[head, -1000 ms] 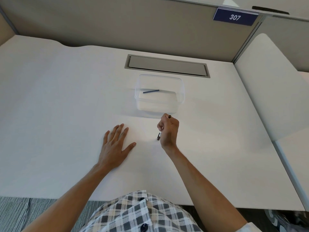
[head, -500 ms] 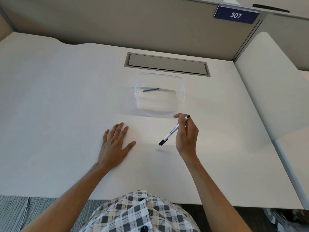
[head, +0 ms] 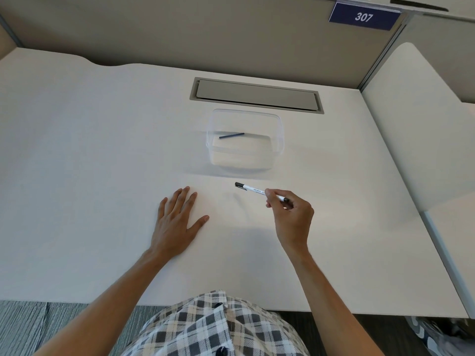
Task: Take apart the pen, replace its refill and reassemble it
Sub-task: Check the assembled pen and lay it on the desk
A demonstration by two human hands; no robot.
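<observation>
Right hand (head: pixel 293 217) pinched the pen (head: pixel 257 190) above the table (head: pixel 77 150) centre, presumably readied for dismantling; left hand (head: pixel 177 219) lay flat, fingers straight; refill (head: pixel 231 135) waited in the box (head: pixel 279 129).

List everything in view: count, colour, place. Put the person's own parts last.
pen: one, white with black ends, pinched above the desk
refill: one, dark, lying in the container
container: one, clear plastic, mid-desk
desk: one, white
cable flap: one, grey, set into the desk behind the container
sign 307: one, dark blue, on the partition, upper right
left hand: flat on the desk, fingers straight
right hand: pinches the pen near its right end
</observation>
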